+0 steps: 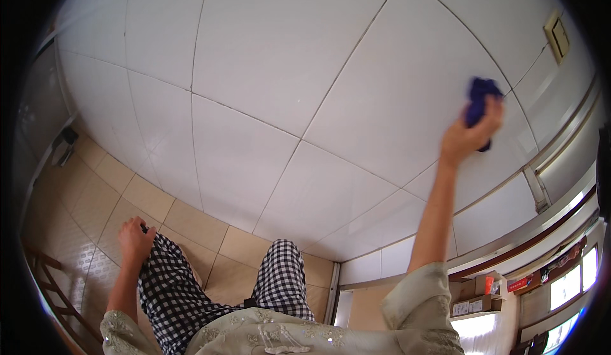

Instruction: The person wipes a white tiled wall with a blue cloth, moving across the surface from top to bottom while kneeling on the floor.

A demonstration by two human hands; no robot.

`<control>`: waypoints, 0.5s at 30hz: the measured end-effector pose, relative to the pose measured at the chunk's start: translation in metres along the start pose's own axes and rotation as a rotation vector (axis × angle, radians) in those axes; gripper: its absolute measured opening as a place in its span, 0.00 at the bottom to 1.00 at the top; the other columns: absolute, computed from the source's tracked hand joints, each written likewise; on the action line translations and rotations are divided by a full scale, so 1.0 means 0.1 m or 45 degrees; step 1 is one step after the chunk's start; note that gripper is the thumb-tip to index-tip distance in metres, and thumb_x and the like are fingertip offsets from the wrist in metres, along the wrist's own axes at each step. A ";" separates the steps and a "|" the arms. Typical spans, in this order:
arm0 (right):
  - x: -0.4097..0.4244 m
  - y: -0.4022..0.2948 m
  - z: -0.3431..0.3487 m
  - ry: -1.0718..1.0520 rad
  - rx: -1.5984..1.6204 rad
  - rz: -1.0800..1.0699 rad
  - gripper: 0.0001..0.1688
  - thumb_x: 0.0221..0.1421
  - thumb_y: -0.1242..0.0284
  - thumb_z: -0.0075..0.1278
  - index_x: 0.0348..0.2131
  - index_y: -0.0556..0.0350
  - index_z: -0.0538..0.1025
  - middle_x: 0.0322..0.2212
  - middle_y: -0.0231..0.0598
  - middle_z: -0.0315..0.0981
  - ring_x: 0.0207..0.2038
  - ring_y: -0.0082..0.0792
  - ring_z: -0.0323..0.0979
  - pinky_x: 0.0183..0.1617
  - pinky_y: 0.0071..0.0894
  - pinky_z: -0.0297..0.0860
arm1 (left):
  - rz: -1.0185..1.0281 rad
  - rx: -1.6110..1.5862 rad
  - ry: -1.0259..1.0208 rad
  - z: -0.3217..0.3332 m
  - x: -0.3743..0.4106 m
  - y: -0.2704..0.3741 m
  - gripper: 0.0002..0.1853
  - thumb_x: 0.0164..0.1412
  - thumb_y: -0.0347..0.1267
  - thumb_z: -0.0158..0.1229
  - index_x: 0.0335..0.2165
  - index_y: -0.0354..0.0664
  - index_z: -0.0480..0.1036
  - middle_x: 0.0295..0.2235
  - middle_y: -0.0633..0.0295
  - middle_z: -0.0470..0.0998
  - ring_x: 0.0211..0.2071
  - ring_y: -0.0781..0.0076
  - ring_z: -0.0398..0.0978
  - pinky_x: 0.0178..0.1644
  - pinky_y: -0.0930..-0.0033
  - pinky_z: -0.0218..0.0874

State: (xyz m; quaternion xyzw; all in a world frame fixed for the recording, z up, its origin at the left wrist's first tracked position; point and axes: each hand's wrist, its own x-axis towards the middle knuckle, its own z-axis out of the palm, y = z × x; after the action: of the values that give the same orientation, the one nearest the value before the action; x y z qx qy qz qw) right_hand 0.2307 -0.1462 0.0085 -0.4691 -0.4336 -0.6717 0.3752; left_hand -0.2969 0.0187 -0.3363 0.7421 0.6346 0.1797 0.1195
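My right hand (471,128) holds a dark purple cloth (482,98) pressed against the white tiled wall (372,92). The hand and cloth are slightly blurred, near a joint between tiles on the right. Folds of the cloth stick out above and below my fingers. Down at the lower left, my left hand (136,240) rests on the knee of my black-and-white checked trousers (164,278). Nothing shows in that hand, though its palm side is hidden.
A cream wall switch (557,37) sits at the upper right. The door frame (537,193) runs along the right, with cardboard boxes (472,305) in the room beyond. Beige floor tiles (191,224) lie below the wall. A wooden chair or rack (52,283) stands lower left.
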 end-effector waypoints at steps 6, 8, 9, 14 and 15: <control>-1.81 -0.55 -0.49 -0.906 0.363 -0.500 0.20 0.48 0.74 0.50 0.44 0.41 0.73 0.51 0.40 0.63 0.56 0.48 0.59 0.59 0.52 0.54 | 0.040 -0.056 0.071 0.07 -0.02 0.04 0.13 0.44 0.36 0.62 0.28 0.39 0.71 0.29 0.54 0.74 0.36 0.55 0.70 0.42 0.56 0.59; -1.90 -0.52 -0.58 -1.102 0.358 -0.657 0.20 0.48 0.74 0.50 0.43 0.39 0.73 0.52 0.37 0.62 0.57 0.46 0.57 0.60 0.53 0.53 | 0.067 -0.083 0.126 0.12 -0.03 -0.04 0.13 0.44 0.36 0.61 0.27 0.40 0.71 0.29 0.54 0.74 0.36 0.55 0.70 0.42 0.55 0.59; -1.82 -0.47 -0.58 -1.134 0.382 -0.707 0.19 0.48 0.74 0.50 0.43 0.38 0.73 0.53 0.36 0.62 0.58 0.45 0.57 0.60 0.54 0.52 | 0.058 -0.080 0.120 0.13 -0.03 -0.09 0.13 0.44 0.36 0.61 0.27 0.40 0.71 0.29 0.55 0.74 0.36 0.55 0.70 0.42 0.55 0.59; -0.61 0.23 -0.29 -0.588 0.068 -0.566 0.22 0.50 0.78 0.48 0.47 0.53 0.69 0.52 0.47 0.62 0.55 0.50 0.59 0.59 0.50 0.53 | 0.028 -0.058 0.052 0.13 0.03 -0.11 0.12 0.43 0.36 0.62 0.25 0.39 0.72 0.28 0.55 0.74 0.36 0.54 0.70 0.42 0.56 0.60; -0.32 0.36 -0.19 -0.348 0.012 -0.405 0.23 0.51 0.80 0.47 0.49 0.58 0.68 0.52 0.50 0.62 0.55 0.51 0.60 0.59 0.48 0.54 | 0.028 -0.051 0.032 0.12 0.03 -0.12 0.12 0.43 0.36 0.62 0.25 0.39 0.72 0.29 0.55 0.74 0.36 0.54 0.70 0.41 0.56 0.60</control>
State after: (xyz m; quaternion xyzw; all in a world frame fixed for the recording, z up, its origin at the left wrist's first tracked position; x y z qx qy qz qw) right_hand 0.2665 -0.1733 -0.0169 -0.4798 -0.5521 -0.6506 0.2044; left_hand -0.3026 0.0244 -0.3520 0.7442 0.6241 0.2028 0.1245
